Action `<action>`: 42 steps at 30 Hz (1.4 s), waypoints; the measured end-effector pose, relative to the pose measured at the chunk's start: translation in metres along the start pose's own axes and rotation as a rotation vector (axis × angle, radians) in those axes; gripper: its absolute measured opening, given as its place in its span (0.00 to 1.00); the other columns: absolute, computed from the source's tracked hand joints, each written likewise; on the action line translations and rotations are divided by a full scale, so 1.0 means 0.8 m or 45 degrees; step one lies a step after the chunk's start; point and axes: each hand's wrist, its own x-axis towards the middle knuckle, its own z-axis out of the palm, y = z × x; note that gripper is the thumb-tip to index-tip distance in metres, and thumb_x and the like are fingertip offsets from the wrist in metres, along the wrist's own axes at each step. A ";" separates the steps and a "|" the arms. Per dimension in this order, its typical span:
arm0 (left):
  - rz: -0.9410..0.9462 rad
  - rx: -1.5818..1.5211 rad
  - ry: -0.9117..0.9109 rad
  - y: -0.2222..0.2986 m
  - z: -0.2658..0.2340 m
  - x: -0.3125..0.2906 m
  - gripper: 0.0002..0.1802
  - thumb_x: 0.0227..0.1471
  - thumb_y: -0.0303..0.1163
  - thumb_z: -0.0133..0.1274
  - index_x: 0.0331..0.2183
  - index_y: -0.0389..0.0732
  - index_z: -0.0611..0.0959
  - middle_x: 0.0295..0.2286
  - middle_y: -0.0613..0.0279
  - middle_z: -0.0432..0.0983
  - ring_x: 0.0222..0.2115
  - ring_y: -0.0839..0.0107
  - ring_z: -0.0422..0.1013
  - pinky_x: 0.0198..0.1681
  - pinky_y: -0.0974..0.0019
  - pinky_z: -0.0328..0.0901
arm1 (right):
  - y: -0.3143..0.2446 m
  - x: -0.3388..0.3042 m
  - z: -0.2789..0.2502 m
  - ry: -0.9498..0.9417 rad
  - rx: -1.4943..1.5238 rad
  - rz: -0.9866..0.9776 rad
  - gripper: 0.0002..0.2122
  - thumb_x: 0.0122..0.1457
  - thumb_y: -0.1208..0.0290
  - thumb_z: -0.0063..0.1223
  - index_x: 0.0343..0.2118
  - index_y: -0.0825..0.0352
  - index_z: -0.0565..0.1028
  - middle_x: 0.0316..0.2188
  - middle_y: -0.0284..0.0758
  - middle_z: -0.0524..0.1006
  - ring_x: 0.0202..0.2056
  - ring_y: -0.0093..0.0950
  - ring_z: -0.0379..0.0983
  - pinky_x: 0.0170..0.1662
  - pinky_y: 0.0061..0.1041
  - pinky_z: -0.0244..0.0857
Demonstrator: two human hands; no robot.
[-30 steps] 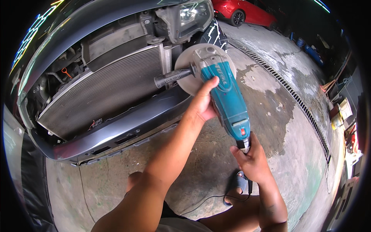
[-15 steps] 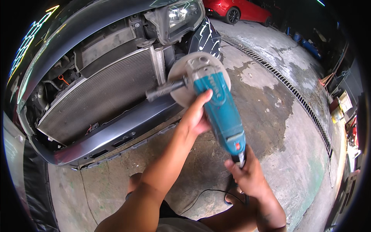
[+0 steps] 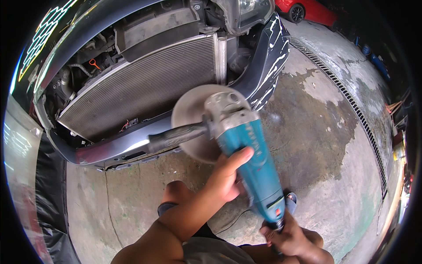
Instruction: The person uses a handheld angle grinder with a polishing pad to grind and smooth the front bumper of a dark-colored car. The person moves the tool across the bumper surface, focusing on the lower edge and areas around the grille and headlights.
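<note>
A teal rotary polisher (image 3: pixel 250 158) with a silver gear head spans the middle of the view. Its wide greyish pad (image 3: pixel 190 105) faces away from me and looks blurred. A black side handle (image 3: pixel 178 135) sticks out to the left with no hand on it. My left hand (image 3: pixel 228 174) holds the teal body from the left side, thumb laid over its top. Around the rear end, at the cord, my right hand (image 3: pixel 285 235) is closed. Past the pad is the dark car bumper (image 3: pixel 132 143); whether the pad touches it I cannot tell, though they appear apart.
The car's front is stripped, with the radiator (image 3: pixel 154 79) exposed and a headlight (image 3: pixel 252 11) above. White streaks mark the bumper corner (image 3: pixel 266 66). A black cord (image 3: pixel 233 221) runs near my legs. A drain grate (image 3: pixel 351 103) crosses the stained concrete floor; a red car (image 3: pixel 314 15) stands far right.
Both hands have lowered the polisher toward me, and its pad has swung a little left. The view has shifted, so the car sits farther right and higher. Both grips stay the same.
</note>
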 end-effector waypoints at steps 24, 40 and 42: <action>0.169 -0.022 -0.130 -0.020 -0.127 -0.075 0.41 0.52 0.38 0.71 0.62 0.39 0.71 0.52 0.51 0.77 0.56 0.55 0.74 0.60 0.47 0.70 | 0.078 0.078 0.040 -0.050 -0.545 0.060 0.21 0.58 0.70 0.71 0.49 0.70 0.72 0.33 0.37 0.82 0.33 0.30 0.81 0.39 0.31 0.75; 0.792 -0.037 0.024 0.130 -0.279 -0.312 0.62 0.45 0.63 0.72 0.69 0.44 0.61 0.57 0.53 0.74 0.60 0.48 0.71 0.60 0.15 0.61 | 0.059 0.135 0.309 -0.503 -0.957 -0.272 0.36 0.59 0.46 0.64 0.57 0.73 0.65 0.34 0.57 0.83 0.39 0.57 0.82 0.45 0.48 0.75; 0.701 -0.038 -0.034 0.118 -0.263 -0.298 0.61 0.46 0.59 0.73 0.69 0.43 0.61 0.59 0.52 0.72 0.62 0.47 0.68 0.63 0.22 0.62 | 0.072 0.127 0.295 -0.382 -0.937 -0.246 0.34 0.57 0.51 0.67 0.57 0.72 0.67 0.36 0.55 0.83 0.40 0.54 0.83 0.46 0.46 0.75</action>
